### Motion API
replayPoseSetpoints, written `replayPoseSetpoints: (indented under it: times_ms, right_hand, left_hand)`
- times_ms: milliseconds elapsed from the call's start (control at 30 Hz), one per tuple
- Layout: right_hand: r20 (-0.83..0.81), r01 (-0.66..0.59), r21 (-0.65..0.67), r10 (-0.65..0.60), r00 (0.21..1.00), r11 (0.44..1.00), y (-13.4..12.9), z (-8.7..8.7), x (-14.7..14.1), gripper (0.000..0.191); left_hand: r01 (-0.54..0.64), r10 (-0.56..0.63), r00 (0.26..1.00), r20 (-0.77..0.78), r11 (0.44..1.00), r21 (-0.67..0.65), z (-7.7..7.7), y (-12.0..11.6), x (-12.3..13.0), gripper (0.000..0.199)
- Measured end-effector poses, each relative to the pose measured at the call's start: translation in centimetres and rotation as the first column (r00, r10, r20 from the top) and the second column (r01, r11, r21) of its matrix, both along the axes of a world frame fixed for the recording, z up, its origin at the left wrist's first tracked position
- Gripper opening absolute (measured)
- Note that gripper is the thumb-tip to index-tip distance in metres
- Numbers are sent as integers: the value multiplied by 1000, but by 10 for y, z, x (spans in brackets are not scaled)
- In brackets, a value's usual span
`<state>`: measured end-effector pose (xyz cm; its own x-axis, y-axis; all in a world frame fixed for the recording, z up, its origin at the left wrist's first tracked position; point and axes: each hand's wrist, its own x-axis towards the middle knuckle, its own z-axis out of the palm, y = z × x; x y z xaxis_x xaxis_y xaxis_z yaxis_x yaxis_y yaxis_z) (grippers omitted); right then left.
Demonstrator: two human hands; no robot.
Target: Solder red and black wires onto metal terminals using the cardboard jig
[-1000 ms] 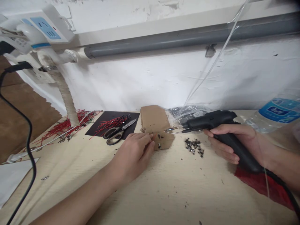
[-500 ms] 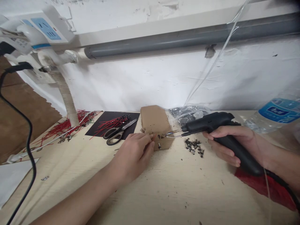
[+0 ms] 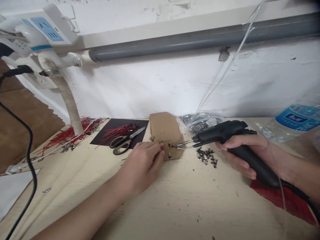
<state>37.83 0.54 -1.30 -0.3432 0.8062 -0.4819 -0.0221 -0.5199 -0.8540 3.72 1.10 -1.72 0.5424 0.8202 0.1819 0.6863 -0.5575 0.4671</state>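
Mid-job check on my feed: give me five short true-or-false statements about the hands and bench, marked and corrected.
1. The right hand holds the black tool. True.
2. The scissors lie partly on the black sheet. True.
3. The black tool points toward the scissors' handles, away from the cardboard. False: it points at the cardboard.
4. The left hand is at the cardboard. True.
5. The scissors lie right of the cardboard. False: they lie left of it.

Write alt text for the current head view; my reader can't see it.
The right hand holds a black pistol-shaped tool, its metal tip over brown cardboard that the left hand touches. Small metal parts lie piled nearby; scissors and red wires lie partly on a black sheet to the left.
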Motion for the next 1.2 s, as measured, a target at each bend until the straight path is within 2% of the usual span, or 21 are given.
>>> replayPoseSetpoints:
  times_ms: [100, 233, 667, 933, 1200]
  right_hand:
    - [-41, 37, -70, -40, 998, 997, 0, 1, 0, 20]
    - [-61, 49, -94, -55, 997, 994, 0, 2, -1, 20]
    - [-18, 83, -68, -84, 996, 994, 1, -5, 1, 25]
    - [-125, 93, -36, -97, 987, 995, 2, 0, -1, 20]
    - [-131, 68, -80, -78, 988, 994, -1, 0, 0, 21]
  left_hand:
    - [-3, 3, 1000, -3, 1000, -6, 1, 0, 0, 29]
    - [-3, 3, 1000, 1, 1000, -10, 0, 0, 0, 30]
    - [2, -2, 1000, 19, 1000, 11, -3, 2, 0, 32]
    - [10, -10, 1000, -2, 1000, 16, -1, 2, 1, 30]
    - [13, -13, 1000, -4, 998, 56, 0, 2, 0, 28]
